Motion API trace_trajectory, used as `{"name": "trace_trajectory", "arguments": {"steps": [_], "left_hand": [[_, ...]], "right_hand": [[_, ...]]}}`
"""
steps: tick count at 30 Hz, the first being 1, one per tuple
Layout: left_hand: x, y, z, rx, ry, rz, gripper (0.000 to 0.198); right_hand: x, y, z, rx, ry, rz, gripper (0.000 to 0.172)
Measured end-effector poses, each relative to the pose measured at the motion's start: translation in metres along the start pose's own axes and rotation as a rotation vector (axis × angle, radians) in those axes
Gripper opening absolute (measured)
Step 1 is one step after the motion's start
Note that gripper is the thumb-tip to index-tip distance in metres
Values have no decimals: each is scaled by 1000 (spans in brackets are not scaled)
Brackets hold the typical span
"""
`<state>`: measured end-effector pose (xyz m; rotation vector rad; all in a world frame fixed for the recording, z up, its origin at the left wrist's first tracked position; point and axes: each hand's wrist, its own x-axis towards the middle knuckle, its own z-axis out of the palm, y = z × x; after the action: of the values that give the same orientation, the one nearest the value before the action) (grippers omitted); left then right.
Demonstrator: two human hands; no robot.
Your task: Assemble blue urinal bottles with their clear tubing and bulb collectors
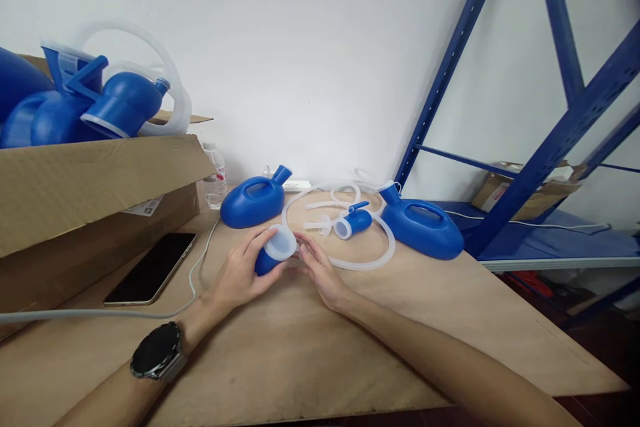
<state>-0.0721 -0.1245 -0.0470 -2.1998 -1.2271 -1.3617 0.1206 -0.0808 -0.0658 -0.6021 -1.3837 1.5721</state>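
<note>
My left hand [250,267] is wrapped round a blue funnel-shaped cup [267,262] with a translucent white rim, its wide mouth tilted up towards me. Against the cup's right side, my right hand [320,270] has its fingers closed on a translucent hose [370,265] where it meets the cup; the fingertips are partly hidden. The hose loops away over the table. Beyond my hands lies a similar blue cup [359,221] on its side, beside a short clear tube piece [324,225]. Two blue handled bottles, one at left [253,202] and one at right [425,228], rest farther back.
On the left, a cardboard box [100,167] overflows with blue bottles and cups. A phone [151,269], a white cable [193,280] and a water bottle [216,177] are near it. A blue metal shelf [540,240] stands right of the wooden table [320,360].
</note>
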Motion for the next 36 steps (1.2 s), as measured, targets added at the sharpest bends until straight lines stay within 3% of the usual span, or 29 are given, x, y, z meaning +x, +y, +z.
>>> {"name": "trace_trajectory", "arguments": {"steps": [7,13,17,20,23,33,36], "left_hand": [[5,-2,-9,222,-38,201,69],[5,-7,-10,382,-53,256,68],[5,-8,-8,422,-60,318,57],[6,-7,-5,424,-45,390,50],[8,-6,-4,454,-30,476,48],[8,-4,-7,616,-60,634,61],[9,-3,-9,615,-46,675,62]], "right_hand": [[-12,-6,-2,-351,-62,-305,45],[-17,0,-1,-534,40,-323,34],[-15,1,0,-593,52,-390,40],[-12,1,-1,-570,49,-371,48],[-11,3,-2,-502,72,-331,45],[-12,6,5,-176,94,-143,37],[-10,3,4,-237,119,-208,42]]}}
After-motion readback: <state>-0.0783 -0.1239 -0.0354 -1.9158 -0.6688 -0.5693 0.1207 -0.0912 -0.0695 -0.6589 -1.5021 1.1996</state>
